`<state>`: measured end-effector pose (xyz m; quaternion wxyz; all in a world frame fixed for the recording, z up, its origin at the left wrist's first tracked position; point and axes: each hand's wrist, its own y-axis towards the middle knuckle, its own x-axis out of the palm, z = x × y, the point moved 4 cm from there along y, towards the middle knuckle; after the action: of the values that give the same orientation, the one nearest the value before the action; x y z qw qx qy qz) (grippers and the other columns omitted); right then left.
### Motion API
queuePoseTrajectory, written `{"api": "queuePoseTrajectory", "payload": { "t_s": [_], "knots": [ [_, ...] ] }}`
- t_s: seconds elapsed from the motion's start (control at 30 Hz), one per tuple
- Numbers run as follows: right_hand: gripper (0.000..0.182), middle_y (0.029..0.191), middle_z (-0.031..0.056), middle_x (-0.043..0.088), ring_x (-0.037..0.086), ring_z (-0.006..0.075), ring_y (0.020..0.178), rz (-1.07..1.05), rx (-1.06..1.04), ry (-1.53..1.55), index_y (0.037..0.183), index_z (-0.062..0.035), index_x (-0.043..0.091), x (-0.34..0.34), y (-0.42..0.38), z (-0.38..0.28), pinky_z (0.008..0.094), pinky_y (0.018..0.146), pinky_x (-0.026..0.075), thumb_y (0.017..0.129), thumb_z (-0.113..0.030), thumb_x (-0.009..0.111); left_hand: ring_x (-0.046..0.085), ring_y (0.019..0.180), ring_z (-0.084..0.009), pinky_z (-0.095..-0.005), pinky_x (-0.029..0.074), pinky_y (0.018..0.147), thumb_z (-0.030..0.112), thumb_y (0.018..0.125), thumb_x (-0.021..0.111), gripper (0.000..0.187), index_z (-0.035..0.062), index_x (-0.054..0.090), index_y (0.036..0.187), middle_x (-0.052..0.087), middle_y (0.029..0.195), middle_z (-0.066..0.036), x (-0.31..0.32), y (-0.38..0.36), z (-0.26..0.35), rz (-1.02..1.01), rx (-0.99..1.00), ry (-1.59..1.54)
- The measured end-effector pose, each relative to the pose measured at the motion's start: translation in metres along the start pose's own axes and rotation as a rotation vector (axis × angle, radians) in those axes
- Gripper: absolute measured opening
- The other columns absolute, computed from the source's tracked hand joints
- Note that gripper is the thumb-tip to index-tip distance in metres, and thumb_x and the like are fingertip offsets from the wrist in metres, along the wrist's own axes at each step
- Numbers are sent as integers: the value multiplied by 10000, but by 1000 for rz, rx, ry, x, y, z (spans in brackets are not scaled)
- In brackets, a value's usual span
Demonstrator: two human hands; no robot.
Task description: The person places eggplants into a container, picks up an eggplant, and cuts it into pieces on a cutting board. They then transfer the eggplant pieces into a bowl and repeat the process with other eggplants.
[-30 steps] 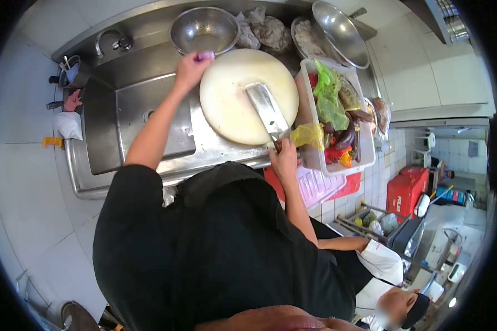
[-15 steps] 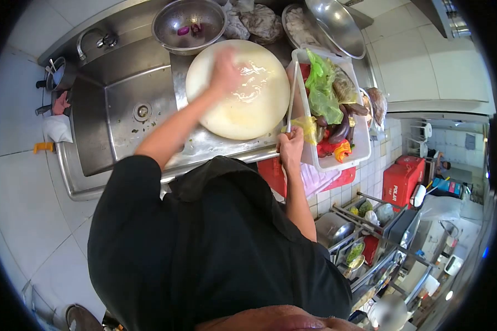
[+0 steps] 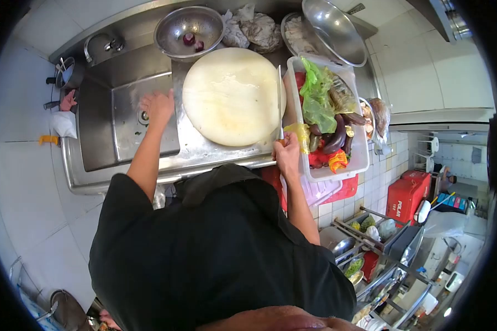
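I see the left hand (image 3: 158,110) splayed wide over the sink (image 3: 96,124), left of centre, right hand (image 3: 287,154) gripping the cleaver (image 3: 280,102), by the board (image 3: 232,99), mid-frame.

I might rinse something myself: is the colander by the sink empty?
Not empty: two purple pieces lie inside the colander, with bare metal showing around them.

Head-worn view — forward, down, close over round board (image 3: 232,96), sink (image 3: 96,132) (wide, dark-cornered); far right perhaps soft.
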<state>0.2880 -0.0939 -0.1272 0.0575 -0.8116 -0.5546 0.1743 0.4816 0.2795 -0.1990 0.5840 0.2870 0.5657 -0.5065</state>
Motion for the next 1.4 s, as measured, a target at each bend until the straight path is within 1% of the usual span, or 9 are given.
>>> {"api": "queuePoseTrajectory", "payload": {
  "t_s": [0.17,0.27,0.5,0.63,0.73,0.93,1.03,1.17,1.4],
  "knots": [
    [274,868,82,569,541,145,722,67,-56,-29,1067,36,514,-3,6,20,302,627,466,829,-35,630,301,1495,-451,-589,175,1250,312,946,644,592,-69,548,1389,399,1554,-312,58,-63,141,138,792,-338],
    [304,910,107,575,552,178,790,90,-93,-16,1079,46,517,-5,13,34,333,695,484,825,-61,647,212,1561,-352,-634,122,1244,471,998,565,673,122,429,1557,268,1683,-146,75,-93,211,-3,1133,-14],
    [372,927,251,662,683,400,866,115,-228,-402,1096,47,558,-6,9,28,472,828,543,862,-212,687,153,1573,-384,-638,127,1240,588,889,670,942,96,311,1607,218,1700,-159,-45,-46,79,-105,276,-9],
    [413,1008,304,703,680,494,994,-71,-64,-672,1163,19,580,7,4,5,538,875,534,872,-244,708,613,1272,-365,-470,475,1081,473,896,724,651,46,618,1376,645,1365,-215,-91,0,65,-455,535,161],
    [399,1009,300,694,676,475,989,-145,-191,-649,1157,18,581,19,15,15,540,875,528,871,-227,711,706,1092,-303,-400,549,962,341,914,743,557,-37,649,1313,724,1217,-204,-290,-74,123,36,816,-546],
    [436,1118,282,628,614,459,1079,-122,-359,-718,1178,4,583,28,26,55,535,906,509,851,-234,745,682,1054,-192,-321,530,882,193,946,719,297,24,731,1191,740,1129,-108,-562,-132,177,1170,1217,-610],
    [476,1113,289,650,628,473,1061,-133,-316,-680,1221,-2,555,27,26,57,536,907,513,863,-263,730,551,1291,-412,-460,452,1063,476,897,745,531,84,686,1251,582,1416,-239,-635,-106,199,1719,752,547],
    [388,970,314,696,675,501,940,-114,-214,-609,1158,2,593,16,15,33,558,841,527,875,-246,690,667,684,-303,-428,584,620,251,969,743,308,-51,805,949,738,851,-256,-667,-97,222,909,801,-261],
    [430,1058,300,702,677,463,1041,-154,-26,-446,1178,7,622,3,-3,18,510,909,525,866,-278,698,683,643,-304,-439,548,684,409,927,752,505,-83,762,811,740,789,-235,-691,-44,221,1077,1146,83]
  ]
}}
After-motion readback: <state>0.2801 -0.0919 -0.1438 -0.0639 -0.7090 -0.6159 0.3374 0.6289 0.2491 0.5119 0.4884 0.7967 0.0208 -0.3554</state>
